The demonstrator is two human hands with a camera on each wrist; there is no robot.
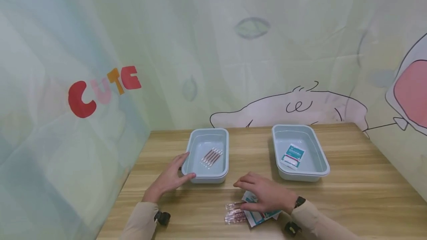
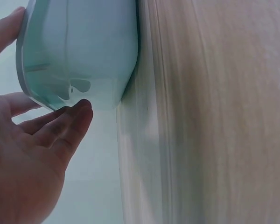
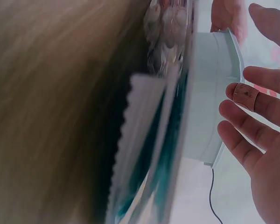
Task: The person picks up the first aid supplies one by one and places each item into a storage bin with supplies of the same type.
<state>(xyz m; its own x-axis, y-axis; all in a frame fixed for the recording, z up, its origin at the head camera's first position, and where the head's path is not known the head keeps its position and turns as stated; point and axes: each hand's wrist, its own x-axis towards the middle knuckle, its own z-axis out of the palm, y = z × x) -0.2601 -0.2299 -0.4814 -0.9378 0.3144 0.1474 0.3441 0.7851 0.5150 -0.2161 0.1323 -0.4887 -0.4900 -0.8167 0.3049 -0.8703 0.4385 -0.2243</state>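
My left hand [image 1: 170,177] holds the near left corner of the left light blue tray [image 1: 207,180], thumb at its front rim and fingers along its left side. In the left wrist view the fingers [image 2: 79,116] bend against the tray's outer wall. Several brown cotton swabs in clear wrap [image 1: 211,157] lie inside. My right hand [image 1: 267,193] hovers with spread fingers over teal-and-white packets [image 1: 257,217] and more wrapped cotton swabs [image 1: 235,214]. Nothing is held in it in the right wrist view, where one finger wears a tan bandage [image 3: 245,96].
The right light blue tray [image 1: 318,151] stands farther back on the wooden table [image 1: 250,151], with a teal-and-white packet [image 1: 293,156] inside. A printed cloth backdrop [image 1: 173,55] rises behind and beside the table. Both wrists carry black straps with small devices.
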